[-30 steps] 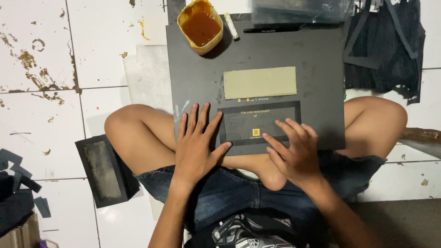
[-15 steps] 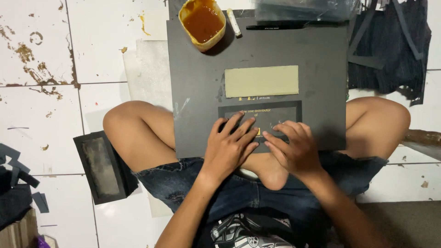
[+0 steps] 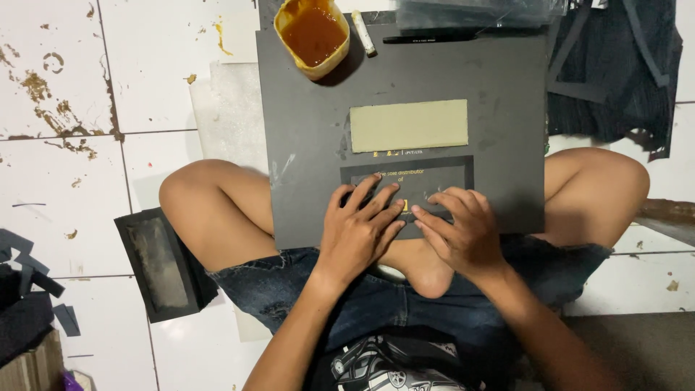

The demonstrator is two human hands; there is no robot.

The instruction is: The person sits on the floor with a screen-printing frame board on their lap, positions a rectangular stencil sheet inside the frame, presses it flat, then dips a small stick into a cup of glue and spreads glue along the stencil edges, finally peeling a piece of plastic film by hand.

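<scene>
On the stained white tile floor [image 3: 145,87], both hands, splayed a second ago, are now pressing with fingers drawn together, the left hand [image 3: 358,232] and right hand [image 3: 460,232] smoothing the dark printed panel [image 3: 449,170] onto the black board [image 3: 311,130].

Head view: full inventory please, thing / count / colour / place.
board: 1, dark grey, across the lap, reaching up the floor
dark label strip: 1, black with yellow print, low on the board, under both hands
cardboard rectangle: 1, tan, on the board above the strip
cup of glue: 1, yellow with brown liquid, board's top left
pen: 1, black, board's top edge
small stick: 1, whitish, right of the cup
open box tray: 1, black, floor beside the knee at image left
dark offcuts: a pile, top right floor
floor tiles: white, stained
left hand: flat on the strip
right hand: flat on the strip
</scene>
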